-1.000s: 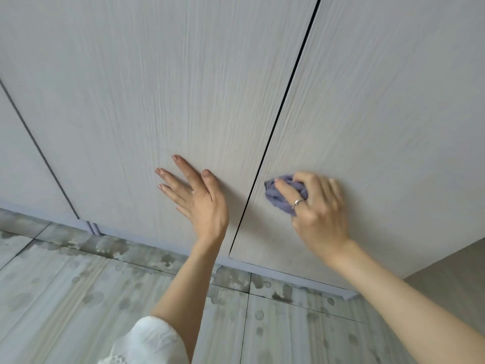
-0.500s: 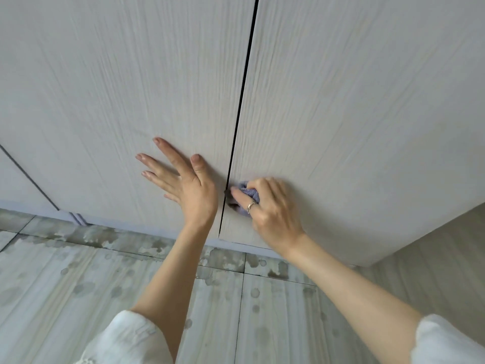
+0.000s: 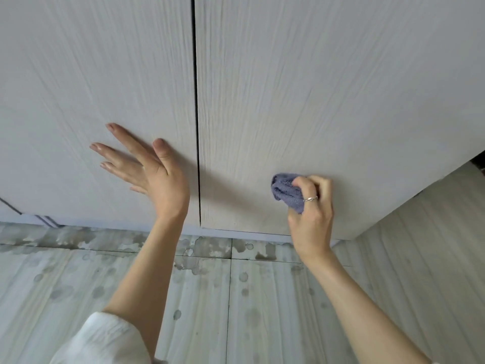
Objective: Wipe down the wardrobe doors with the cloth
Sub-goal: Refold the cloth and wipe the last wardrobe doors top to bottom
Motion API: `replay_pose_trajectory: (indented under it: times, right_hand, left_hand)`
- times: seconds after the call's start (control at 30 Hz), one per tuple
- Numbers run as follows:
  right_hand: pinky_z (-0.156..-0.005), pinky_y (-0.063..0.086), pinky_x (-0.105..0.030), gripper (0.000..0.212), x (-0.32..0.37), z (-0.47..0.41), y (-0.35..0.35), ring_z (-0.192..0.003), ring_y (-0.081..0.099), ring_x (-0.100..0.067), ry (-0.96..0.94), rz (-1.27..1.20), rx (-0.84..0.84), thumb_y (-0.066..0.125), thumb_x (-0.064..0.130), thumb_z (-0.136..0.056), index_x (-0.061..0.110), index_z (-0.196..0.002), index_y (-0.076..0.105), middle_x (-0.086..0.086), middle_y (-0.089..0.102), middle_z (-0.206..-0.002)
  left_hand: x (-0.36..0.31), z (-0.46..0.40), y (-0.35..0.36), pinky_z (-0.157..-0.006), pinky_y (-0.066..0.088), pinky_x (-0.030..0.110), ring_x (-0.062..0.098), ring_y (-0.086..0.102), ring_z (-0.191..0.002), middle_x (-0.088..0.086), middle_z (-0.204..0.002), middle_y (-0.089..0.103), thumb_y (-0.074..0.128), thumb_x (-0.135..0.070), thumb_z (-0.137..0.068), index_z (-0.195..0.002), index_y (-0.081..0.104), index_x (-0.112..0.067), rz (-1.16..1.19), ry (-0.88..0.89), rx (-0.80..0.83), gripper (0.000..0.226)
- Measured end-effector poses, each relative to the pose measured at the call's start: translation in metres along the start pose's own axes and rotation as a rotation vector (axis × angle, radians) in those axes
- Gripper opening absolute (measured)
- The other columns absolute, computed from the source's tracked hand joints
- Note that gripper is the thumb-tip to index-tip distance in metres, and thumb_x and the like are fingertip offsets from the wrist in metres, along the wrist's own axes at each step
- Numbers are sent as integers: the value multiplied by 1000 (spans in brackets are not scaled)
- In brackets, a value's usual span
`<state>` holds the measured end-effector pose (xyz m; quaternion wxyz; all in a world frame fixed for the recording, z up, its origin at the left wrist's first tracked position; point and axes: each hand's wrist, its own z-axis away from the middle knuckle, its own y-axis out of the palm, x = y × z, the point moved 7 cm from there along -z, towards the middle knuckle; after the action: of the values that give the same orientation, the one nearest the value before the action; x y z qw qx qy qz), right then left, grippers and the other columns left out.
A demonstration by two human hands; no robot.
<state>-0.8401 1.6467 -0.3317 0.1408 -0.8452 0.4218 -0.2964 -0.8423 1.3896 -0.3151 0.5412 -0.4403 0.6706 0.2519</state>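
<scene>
right hand (image 3: 311, 206) clutches the bunched cloth (image 3: 286, 191) (overlap passes, firm pressure) on the right door (image 3: 315, 101); left hand (image 3: 147, 166) splayed flat, bracing.

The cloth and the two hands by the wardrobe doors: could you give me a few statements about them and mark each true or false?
1. The right hand grips a bunched purple cloth. True.
2. The cloth is against the left door. False: it is on the right door, right of the gap.
3. The left hand rests on the left door with fingers straight. True.
4. The left hand wears a ring. False: the ring is on the right hand.
5. The floor tiles show blotchy marks. True.
</scene>
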Motion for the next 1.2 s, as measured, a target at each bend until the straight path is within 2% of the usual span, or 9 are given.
replay_pose_trajectory:
  times: [0.13,0.23,0.33,0.5,0.63,0.7,0.8,0.97,1.2]
  right_hand:
    - [-62,37,-15,53,-26,45,23,-79,50,-14,237,10,143,61,-24,-57,8,-98,60,-7,52,-96]
    - [-70,36,-4,34,-33,34,-1,-77,50,-7,612,-236,-79,63,-18,-70,5,-95,59,-4,53,-93]
    - [-73,41,-8,28,-27,-10,-35,-75,52,1,774,-475,-313,70,1,-80,12,-96,50,7,53,-88]
    - [-45,37,-20,25,-41,-29,-39,-56,47,-8,983,-779,-328,70,11,-83,20,-81,46,-3,54,-78]
    - [-37,34,-17,20,-70,46,-11,-39,44,-4,1425,-808,-221,65,6,-87,14,-91,48,-6,53,-77]
    - [-35,33,-16,18,-76,66,-8,-48,47,-12,1565,-785,-181,63,3,-87,12,-94,50,-11,55,-85]
    - [-35,33,-15,19,-63,43,-6,-55,54,-14,1482,-838,-138,62,2,-86,10,-101,54,-9,60,-84]
    - [-38,34,-17,20,-20,-19,-13,-43,52,-8,1271,-999,-74,66,6,-85,12,-98,52,-3,58,-72]
    - [-37,32,-17,15,-68,26,-21,-38,46,-8,1455,-898,-88,65,4,-85,13,-80,54,2,56,-53]
  left_hand:
    - [4,0,-1,-102,-17,19,35,-13,-144,20,-156,-14,31,-28,-104,-152,5,-10,13,-6,10,58]
    - [4,0,-1,-84,-28,-1,39,-11,-143,26,-155,-11,32,-25,-104,-151,6,-4,-26,53,-2,58]
    - [3,1,-2,-85,-27,-2,42,-9,-143,29,-154,-9,32,-27,-103,-150,7,-2,-12,67,-28,60]
    - [-1,2,-1,-85,-27,-2,42,-8,-143,29,-154,-9,20,-43,-94,-150,7,-1,2,80,-23,72]
    - [6,0,2,-105,-21,20,42,-10,-143,25,-155,-10,27,-40,-101,-152,6,-6,17,64,-15,65]
    - [8,-1,2,-107,-18,28,43,-11,-142,26,-155,-11,24,-46,-98,-152,5,-7,-1,79,-6,69]
    - [8,0,2,-111,-10,43,43,-14,-142,23,-155,-14,24,-45,-98,-152,3,-9,-15,79,8,68]
    - [9,-2,1,-110,-12,41,44,-13,-142,27,-154,-14,26,-34,-103,-151,3,-5,-26,100,2,61]
    - [16,-4,6,-112,-8,50,47,-12,-141,28,-154,-12,26,-37,-102,-151,3,-6,-43,94,8,62]
